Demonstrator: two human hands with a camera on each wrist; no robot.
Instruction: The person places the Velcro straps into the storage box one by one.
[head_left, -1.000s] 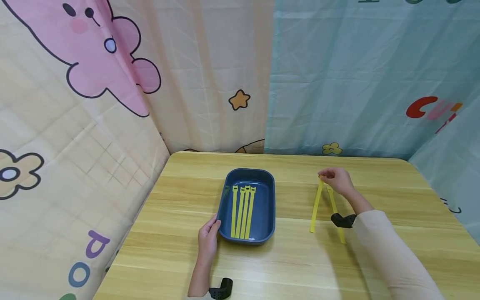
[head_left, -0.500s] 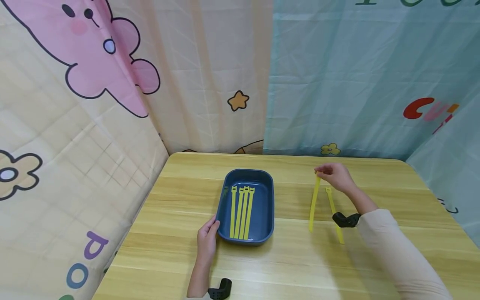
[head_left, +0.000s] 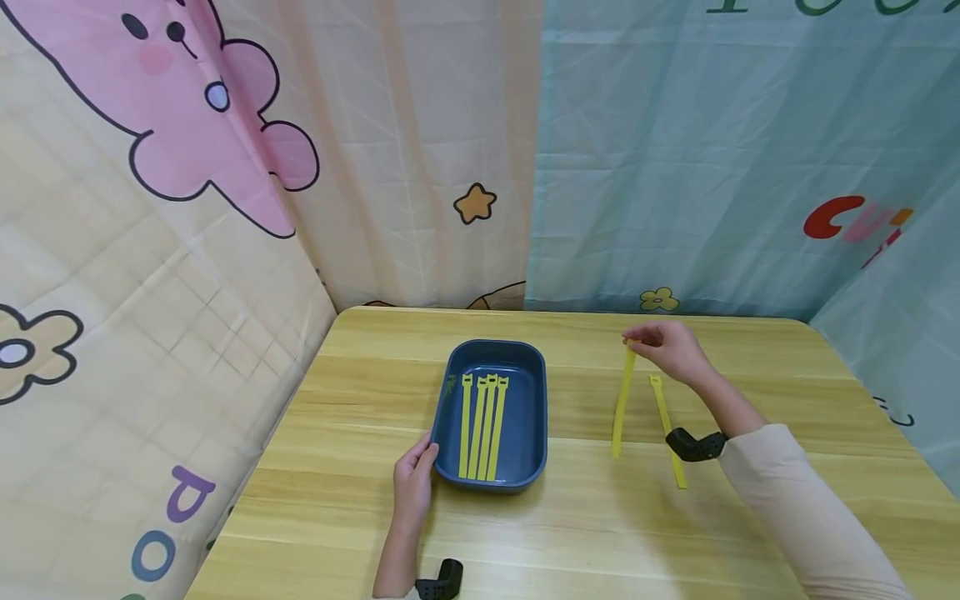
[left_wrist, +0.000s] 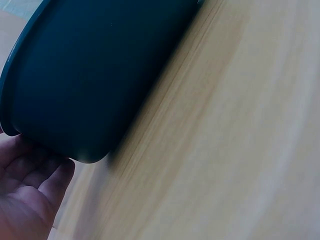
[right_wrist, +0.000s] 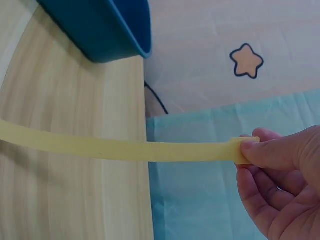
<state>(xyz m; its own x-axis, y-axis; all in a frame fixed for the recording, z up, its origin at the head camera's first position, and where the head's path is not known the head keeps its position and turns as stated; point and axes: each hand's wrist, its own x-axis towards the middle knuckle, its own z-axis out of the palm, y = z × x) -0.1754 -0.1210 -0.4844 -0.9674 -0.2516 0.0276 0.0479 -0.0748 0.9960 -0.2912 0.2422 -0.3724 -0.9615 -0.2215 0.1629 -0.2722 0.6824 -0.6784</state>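
Note:
A dark blue plastic tray (head_left: 528, 442) stands on the table, and several yellow cable straps (head_left: 482, 429) with slotted heads lie side by side in its left half. My left hand (head_left: 414, 479) grips the tray's near left corner; in the left wrist view the fingers (left_wrist: 57, 175) touch the outer wall. To the right of the tray, my right hand (head_left: 671, 350) pinches one yellow cable strap (head_left: 622, 408) by its head between thumb and fingers, and the strap hangs down. Another yellow cable strap (head_left: 660, 402) lies on the table below the right forearm, partly hidden by the wrist camera.
The wooden table (head_left: 360, 400) has its far edge against printed curtains (head_left: 420, 150). A black camera mount (head_left: 696, 445) sits on the right wrist and a similar camera mount (head_left: 441, 579) on the left.
My right hand has moved slightly left toward the tray, carrying the hanging cable strap with it. The left hand stays at the tray's corner. The head view has shifted slightly.

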